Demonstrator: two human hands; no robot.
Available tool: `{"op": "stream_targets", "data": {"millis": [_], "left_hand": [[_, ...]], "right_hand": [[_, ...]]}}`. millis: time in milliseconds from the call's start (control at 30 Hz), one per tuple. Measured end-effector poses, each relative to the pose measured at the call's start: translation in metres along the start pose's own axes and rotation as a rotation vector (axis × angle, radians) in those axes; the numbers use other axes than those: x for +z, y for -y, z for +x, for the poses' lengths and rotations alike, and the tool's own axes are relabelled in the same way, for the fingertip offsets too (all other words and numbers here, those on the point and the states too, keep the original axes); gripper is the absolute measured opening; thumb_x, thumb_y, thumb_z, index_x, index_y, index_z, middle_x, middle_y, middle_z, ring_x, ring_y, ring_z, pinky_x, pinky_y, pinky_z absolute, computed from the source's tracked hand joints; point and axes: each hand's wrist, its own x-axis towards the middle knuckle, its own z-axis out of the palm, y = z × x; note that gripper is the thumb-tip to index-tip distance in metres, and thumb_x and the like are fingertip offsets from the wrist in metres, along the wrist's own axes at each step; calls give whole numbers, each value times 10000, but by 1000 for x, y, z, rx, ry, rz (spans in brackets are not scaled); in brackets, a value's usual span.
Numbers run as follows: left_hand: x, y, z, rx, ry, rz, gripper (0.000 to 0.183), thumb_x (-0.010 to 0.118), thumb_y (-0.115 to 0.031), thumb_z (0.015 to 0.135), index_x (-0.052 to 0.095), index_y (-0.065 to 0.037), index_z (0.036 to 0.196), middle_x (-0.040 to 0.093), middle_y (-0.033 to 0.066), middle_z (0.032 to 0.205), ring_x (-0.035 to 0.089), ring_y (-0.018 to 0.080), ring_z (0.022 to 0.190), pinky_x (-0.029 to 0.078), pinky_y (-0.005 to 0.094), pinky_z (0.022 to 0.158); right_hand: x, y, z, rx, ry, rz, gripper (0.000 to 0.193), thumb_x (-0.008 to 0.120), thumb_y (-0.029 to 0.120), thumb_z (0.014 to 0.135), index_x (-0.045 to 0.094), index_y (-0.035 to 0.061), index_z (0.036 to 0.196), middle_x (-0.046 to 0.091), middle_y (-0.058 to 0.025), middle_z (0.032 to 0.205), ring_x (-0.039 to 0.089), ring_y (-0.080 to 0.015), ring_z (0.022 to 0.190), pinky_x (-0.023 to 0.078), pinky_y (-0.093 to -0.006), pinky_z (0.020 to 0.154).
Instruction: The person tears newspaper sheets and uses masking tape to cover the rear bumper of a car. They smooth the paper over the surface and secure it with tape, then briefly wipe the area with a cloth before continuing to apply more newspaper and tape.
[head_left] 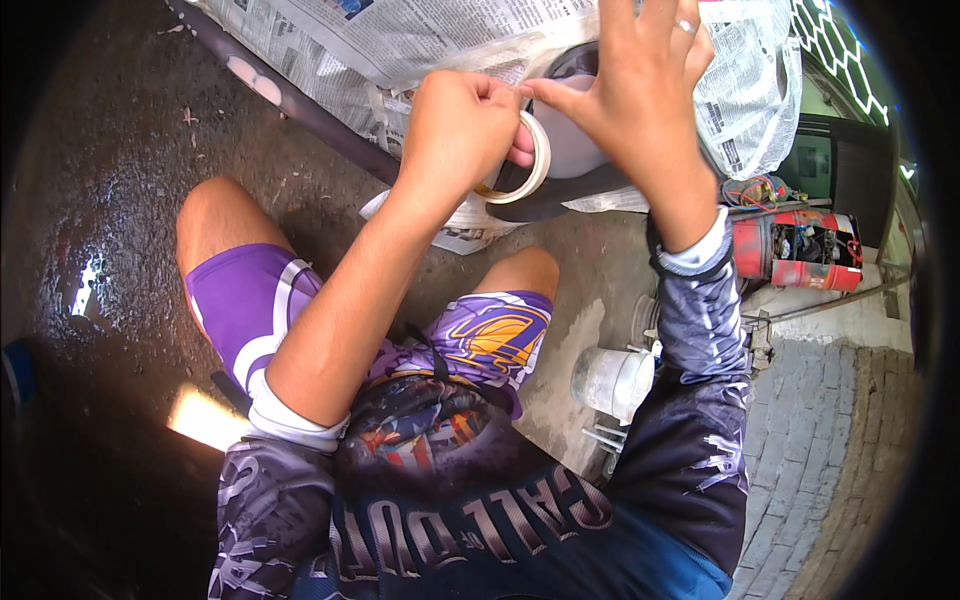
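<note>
My left hand is closed, thumb and forefinger pinched together. A roll of cream masking tape hangs on its lower fingers, which pass through the ring. My right hand is spread, a ring on one finger, its thumb tip close to my left fingertips; whether it touches the tape there I cannot make out. Behind both hands is a curved, smooth grey panel with a dark lower part. Newspaper sheets cover the surface around it, with clear plastic over some at the right.
A dark curved edge with pale worn patches borders the newspaper at the left. On my right stand a whitish bucket and a red machine with exposed wires. A grey block wall lies beyond. The floor looks wet at left.
</note>
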Motion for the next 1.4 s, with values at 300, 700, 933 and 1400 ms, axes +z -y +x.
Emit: {"op": "stream_targets", "data": {"millis": [300,700,933,1400], "left_hand": [[12,3,10,-142,-146,-494,293,577,-82,1000,648,74,762,620,134,634,602,205,488,527,343,483],[-40,37,-63,-365,161,-215,347,613,-118,1058,618,-57,1400,684,63,847,740,205,759,618,316,648],[-28,-32,-83,264,178,203,797,529,-19,1079,46,-88,1710,739,124,997,666,115,725,536,246,616],[-11,-51,-75,599,179,422,442,600,84,1016,592,21,1454,743,187,1097,662,148,717,536,285,627]], "right_hand": [[15,17,-8,133,-73,33,1105,886,231,738,286,-24,1631,136,-371,1669,138,-602,1533,121,-744,1195],[15,22,-22,69,-371,83,601,843,163,791,594,29,1322,534,-207,1245,484,-410,1210,375,-495,969],[-11,26,-62,307,70,1398,239,810,75,917,773,-19,1134,745,-125,1015,717,-185,909,569,-307,809],[19,-69,-48,262,-530,597,170,839,110,844,774,54,991,745,-83,958,719,-260,858,570,-365,774]]}}
